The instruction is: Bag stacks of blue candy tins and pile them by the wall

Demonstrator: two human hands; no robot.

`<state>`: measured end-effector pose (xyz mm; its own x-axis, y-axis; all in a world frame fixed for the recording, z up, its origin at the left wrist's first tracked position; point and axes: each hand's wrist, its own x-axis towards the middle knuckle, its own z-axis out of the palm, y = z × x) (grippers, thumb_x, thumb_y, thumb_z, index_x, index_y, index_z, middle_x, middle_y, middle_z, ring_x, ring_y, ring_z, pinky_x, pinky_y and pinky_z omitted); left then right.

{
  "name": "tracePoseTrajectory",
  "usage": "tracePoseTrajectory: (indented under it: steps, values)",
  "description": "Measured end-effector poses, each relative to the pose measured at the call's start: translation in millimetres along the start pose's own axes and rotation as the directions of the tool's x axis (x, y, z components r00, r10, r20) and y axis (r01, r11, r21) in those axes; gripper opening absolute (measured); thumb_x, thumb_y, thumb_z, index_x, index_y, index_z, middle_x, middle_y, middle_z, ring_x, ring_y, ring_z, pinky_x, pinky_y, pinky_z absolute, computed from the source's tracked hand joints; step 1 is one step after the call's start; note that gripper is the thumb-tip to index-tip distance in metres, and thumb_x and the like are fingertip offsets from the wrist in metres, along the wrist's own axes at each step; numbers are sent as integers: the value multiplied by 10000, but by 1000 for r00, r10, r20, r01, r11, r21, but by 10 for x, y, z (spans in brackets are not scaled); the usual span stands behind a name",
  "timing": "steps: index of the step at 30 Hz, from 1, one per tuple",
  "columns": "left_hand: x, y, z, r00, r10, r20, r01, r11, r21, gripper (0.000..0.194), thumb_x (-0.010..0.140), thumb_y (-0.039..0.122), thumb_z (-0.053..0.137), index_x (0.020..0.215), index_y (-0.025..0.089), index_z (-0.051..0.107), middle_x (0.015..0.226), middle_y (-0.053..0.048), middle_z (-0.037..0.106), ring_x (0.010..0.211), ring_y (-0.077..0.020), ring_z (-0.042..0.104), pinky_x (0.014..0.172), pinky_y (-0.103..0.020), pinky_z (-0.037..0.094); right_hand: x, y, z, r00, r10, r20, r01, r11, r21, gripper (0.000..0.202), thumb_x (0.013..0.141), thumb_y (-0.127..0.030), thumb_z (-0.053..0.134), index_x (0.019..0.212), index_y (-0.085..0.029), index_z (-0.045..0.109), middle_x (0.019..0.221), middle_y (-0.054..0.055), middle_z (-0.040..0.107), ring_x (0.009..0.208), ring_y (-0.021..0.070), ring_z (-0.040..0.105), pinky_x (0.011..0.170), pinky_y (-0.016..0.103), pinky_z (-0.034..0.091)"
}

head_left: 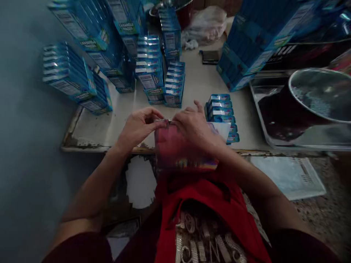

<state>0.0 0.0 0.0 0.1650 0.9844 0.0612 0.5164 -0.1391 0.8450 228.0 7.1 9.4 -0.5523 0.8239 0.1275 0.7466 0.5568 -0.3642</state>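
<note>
A shiny pink pouch or sheet (pixel 178 146) hangs over the front edge of the table, close to my body; blur hides its exact kind. My left hand (pixel 139 126) pinches its upper left corner between thumb and fingers. My right hand (pixel 193 126) grips the same upper edge a little to the right, its fingertips close to those of the left. Just right of my right hand lies a row of small blue boxes (pixel 221 109). A white piece (pixel 222 128) covers part of that row.
Stacked blue candy boxes (pixel 149 71) stand at the back and left, with a taller stack (pixel 244 47) at the right. A metal pot (pixel 320 96) sits on a metal tray (pixel 287 146). A dark flat object (pixel 210 57) and a plastic bag (pixel 205 25) lie at the back.
</note>
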Motion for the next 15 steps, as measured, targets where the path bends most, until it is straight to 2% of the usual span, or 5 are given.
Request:
tracePoseTrajectory:
  steps: [3, 6, 12, 15]
  values:
    - [-98, 4, -1, 993, 64, -101, -59, 997, 58, 298, 791, 445, 926, 963, 224, 823, 760, -8, 715, 711, -153, 646, 661, -268, 507, 26, 65, 32, 1000, 15, 22, -16, 998, 60, 317, 1117, -264, 518, 1009, -160, 797, 1035, 103, 809, 1094, 272, 704, 1287, 539, 207]
    - [-152, 18, -11, 984, 75, -165, -68, 997, 45, 282, 769, 392, 941, 967, 227, 828, 755, 3, 711, 722, -143, 649, 695, -263, 519, 44, 124, 57, 1000, -2, -3, 2, 989, 147, 307, 1111, -274, 539, 968, -177, 793, 976, 75, 810, 988, 242, 707, 1248, 531, 245]
    - [-112, -21, -73, 993, -64, -97, 40, 972, -231, 384, 682, 385, 983, 990, 210, 833, 739, -1, 692, 693, -140, 636, 652, -261, 534, 57, 188, 83, 994, -60, -91, 82, 962, 260, 290, 1101, -333, 602, 926, -198, 791, 872, 28, 796, 826, 191, 681, 1192, 474, 299]
    - [-86, -73, -70, 991, -88, -97, 55, 951, -305, 389, 654, 432, 999, 915, 196, 834, 753, -19, 704, 714, -153, 650, 669, -279, 555, 56, 198, 88, 991, -71, -111, 102, 948, 303, 308, 1108, -348, 593, 922, -203, 792, 846, 16, 792, 801, 177, 675, 1181, 455, 312]
